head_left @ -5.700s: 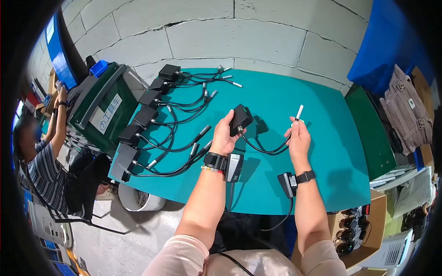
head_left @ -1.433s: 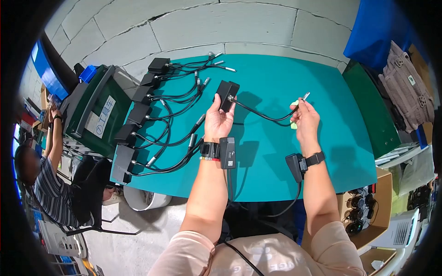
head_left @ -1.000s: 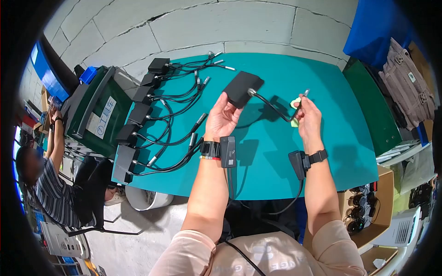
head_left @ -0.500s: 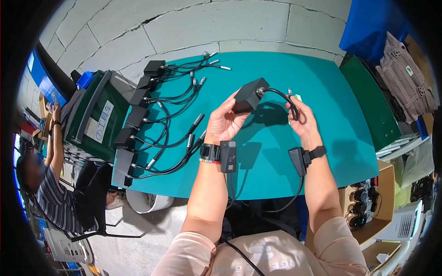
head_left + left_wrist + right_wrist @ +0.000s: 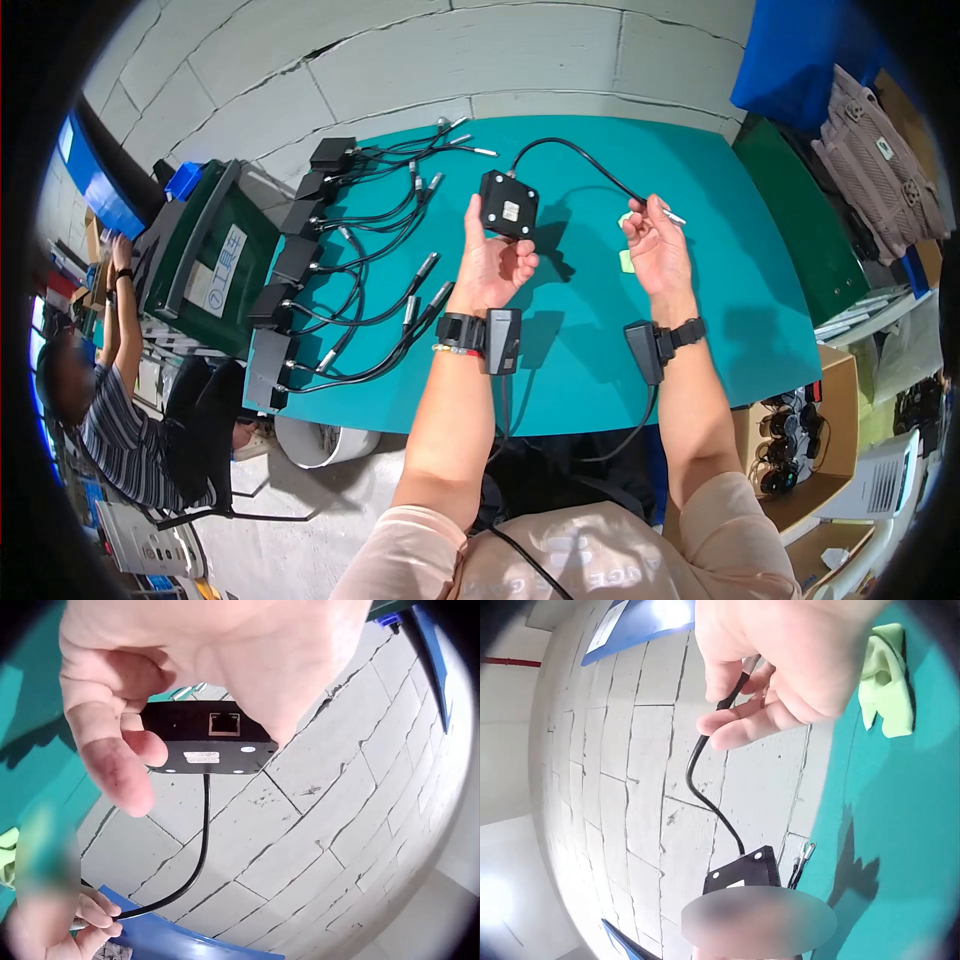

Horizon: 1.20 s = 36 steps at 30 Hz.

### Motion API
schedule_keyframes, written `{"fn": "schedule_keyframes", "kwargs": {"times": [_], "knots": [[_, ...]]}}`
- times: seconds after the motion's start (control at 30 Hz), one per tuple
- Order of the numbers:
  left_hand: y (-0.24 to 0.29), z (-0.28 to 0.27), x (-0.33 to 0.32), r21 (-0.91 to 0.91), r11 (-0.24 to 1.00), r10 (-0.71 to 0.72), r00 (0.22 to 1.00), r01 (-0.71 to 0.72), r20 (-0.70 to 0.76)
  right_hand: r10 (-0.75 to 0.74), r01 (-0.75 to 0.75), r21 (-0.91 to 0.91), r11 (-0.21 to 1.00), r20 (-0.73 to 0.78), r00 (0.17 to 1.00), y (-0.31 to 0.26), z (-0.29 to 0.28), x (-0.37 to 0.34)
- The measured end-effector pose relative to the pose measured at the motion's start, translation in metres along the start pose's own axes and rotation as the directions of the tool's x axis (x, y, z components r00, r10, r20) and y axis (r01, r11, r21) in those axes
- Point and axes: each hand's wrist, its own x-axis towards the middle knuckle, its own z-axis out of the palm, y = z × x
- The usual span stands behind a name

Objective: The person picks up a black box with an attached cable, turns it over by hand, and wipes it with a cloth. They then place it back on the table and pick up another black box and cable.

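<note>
My left hand [image 5: 490,270] holds a small black box [image 5: 509,203] above the green table [image 5: 590,385], thumb on one side and fingers on the other. The box's face with pale labels and corner screws is turned toward me. In the left wrist view a network port [image 5: 225,724] shows on its edge. From the far side of the box a black cable [image 5: 575,150] arches over to the right. My right hand [image 5: 660,255] pinches that cable near its end, and the silver metal connector [image 5: 677,218] sticks out past the fingers.
Several similar black boxes [image 5: 294,258] with cables line the table's left edge. A yellow-green cloth [image 5: 887,682] lies beneath my right hand. Beyond the table are a block wall [image 5: 420,70], a green tool cart [image 5: 215,260], a seated person, and an open carton [image 5: 800,460] at right.
My left hand has turned the box so its labelled face shows and its cable leaves from the far side. My right hand keeps the cable end; the cable now arches wide between both hands.
</note>
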Motion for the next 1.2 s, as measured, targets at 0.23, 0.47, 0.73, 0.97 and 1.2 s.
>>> {"fn": "schedule_keyframes", "kwargs": {"times": [0.23, 0.47, 0.73, 0.97, 1.2], "knots": [[-0.003, -0.002, 0.001, 0.079, 0.997, 0.013, 1.0, -0.012, 0.0, -0.112, 0.106, -0.323, 0.94, 0.0, 0.994, -0.004, 0.021, -0.009], [-0.004, -0.005, 0.004, 0.136, 0.99, 0.018, 1.0, -0.018, 0.001, -0.244, 0.299, -0.701, 0.648, 0.181, 0.953, -0.008, 0.045, -0.025], [-0.003, -0.002, 0.003, 0.136, 0.991, 0.009, 1.0, -0.013, 0.029, -0.106, 0.125, -0.421, 0.898, 0.07, 0.992, -0.013, 0.032, -0.018], [-0.004, -0.001, 0.005, 0.105, 0.994, -0.012, 1.0, 0.011, 0.015, 0.48, -0.37, -0.321, 0.872, 0.41, 0.775, -0.01, 0.033, -0.018], [-0.005, 0.011, -0.003, 0.27, 0.963, -0.005, 1.0, 0.0, 0.017, 0.491, -0.389, -0.3, 0.871, 0.506, 0.709, -0.008, 0.032, -0.025]]}}
